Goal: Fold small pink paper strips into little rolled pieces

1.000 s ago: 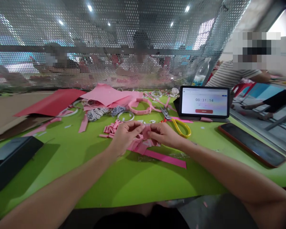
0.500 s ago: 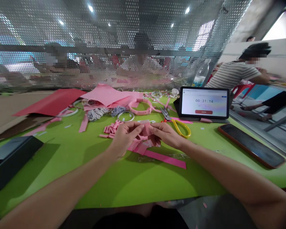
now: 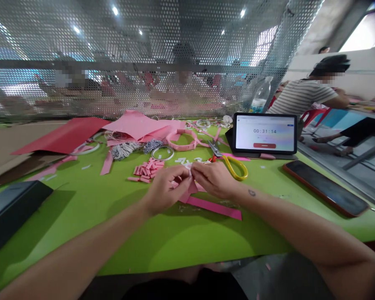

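Note:
My left hand [image 3: 168, 187] and my right hand [image 3: 213, 178] meet above the table, fingertips pinched together. Between them is a small piece of pink paper, now mostly hidden by the fingers. Under and just in front of the hands lie pink paper strips, among them a bright pink strip [image 3: 217, 208]. A heap of small rolled pink paper pieces [image 3: 149, 168] sits beside my left hand. Yellow-handled scissors [image 3: 237, 168] lie behind and right of my right hand, with white scraps [image 3: 181, 161] close by.
Farther back are a pink paper ring [image 3: 181, 146], a tape roll [image 3: 162, 153], bundled grey string [image 3: 125, 151], pink sheets [image 3: 134, 124] and a red sheet [image 3: 65, 135]. A tablet [image 3: 265, 133] and phone [image 3: 325, 188] stand right, a black box [image 3: 15, 212] left. Another person [image 3: 309, 93] sits beyond.
My fingers have closed in around the pink paper piece, which showed between both hands before. My right hand has turned over, with its fingers curled. The view has shifted slightly.

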Demonstrator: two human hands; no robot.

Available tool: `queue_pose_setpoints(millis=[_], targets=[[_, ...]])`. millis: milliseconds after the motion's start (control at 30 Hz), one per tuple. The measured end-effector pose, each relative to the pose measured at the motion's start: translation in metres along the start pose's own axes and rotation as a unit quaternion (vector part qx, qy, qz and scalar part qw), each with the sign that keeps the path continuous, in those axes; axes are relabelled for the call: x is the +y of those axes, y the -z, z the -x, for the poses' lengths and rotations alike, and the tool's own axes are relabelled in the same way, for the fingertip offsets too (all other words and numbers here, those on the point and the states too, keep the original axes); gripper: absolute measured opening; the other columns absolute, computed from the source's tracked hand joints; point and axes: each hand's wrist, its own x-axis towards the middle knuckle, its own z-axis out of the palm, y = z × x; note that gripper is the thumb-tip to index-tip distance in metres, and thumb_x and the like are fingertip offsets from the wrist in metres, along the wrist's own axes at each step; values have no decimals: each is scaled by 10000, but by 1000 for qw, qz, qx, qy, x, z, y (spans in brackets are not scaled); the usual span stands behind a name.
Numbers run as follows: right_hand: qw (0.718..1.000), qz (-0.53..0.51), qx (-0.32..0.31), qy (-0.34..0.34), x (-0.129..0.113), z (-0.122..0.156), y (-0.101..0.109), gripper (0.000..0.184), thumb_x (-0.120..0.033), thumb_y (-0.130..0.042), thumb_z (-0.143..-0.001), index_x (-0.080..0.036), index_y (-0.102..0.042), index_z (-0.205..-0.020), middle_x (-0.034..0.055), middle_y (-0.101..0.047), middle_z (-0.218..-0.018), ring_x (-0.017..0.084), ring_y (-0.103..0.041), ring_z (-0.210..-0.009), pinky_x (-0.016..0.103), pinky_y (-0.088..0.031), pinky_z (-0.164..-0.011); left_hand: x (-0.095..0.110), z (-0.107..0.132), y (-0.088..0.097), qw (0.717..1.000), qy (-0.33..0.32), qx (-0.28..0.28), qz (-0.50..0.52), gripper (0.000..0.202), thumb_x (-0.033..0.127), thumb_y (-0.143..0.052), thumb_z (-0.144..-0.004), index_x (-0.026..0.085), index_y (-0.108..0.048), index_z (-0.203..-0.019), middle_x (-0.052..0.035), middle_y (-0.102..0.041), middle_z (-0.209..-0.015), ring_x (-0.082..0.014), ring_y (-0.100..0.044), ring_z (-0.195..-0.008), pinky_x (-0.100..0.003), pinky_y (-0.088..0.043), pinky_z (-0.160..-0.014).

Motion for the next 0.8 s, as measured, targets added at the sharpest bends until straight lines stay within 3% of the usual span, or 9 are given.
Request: queue_pose_setpoints(millis=[100,333,500,800], targets=[[997,-67,-31,24,1,-1,2,239,-247,-322,-892,-164,-519,-784,-11,-515,-620,83,-379,-516,219,-240,-533,4,1,1,1000,-7,-24,-7,167,188,-451,-839,152,-509,-686,3,-499,-648,-100,-441,-604,-229,-369,-567],[991,-132,-3,32,-1,0,4,222,-241,-370,-863,-168,-454,-672,-38,-408,-562,71,-309,-500,211,-240,-523,3,0,0,999,20,-38,19,122,160,-437,-808,149,-530,-731,1,-524,-667,-106,-470,-619,-224,-380,-565],[984,-170,-21,42,-1,-1,3,169,-193,-373,-831,-166,-440,-678,-38,-423,-584,69,-321,-519,211,-236,-528,1,0,1,999,11,-32,27,126,150,-447,-810,151,-516,-705,4,-520,-674,-101,-455,-617,-221,-359,-558],[962,-245,-85,82,6,-2,7,216,-230,-353,-855,-170,-395,-652,-41,-401,-573,75,-324,-521,209,-261,-528,2,1,2,996,10,-74,56,133,124,-471,-801,150,-509,-677,26,-472,-625,-90,-411,-584,-210,-324,-538]])
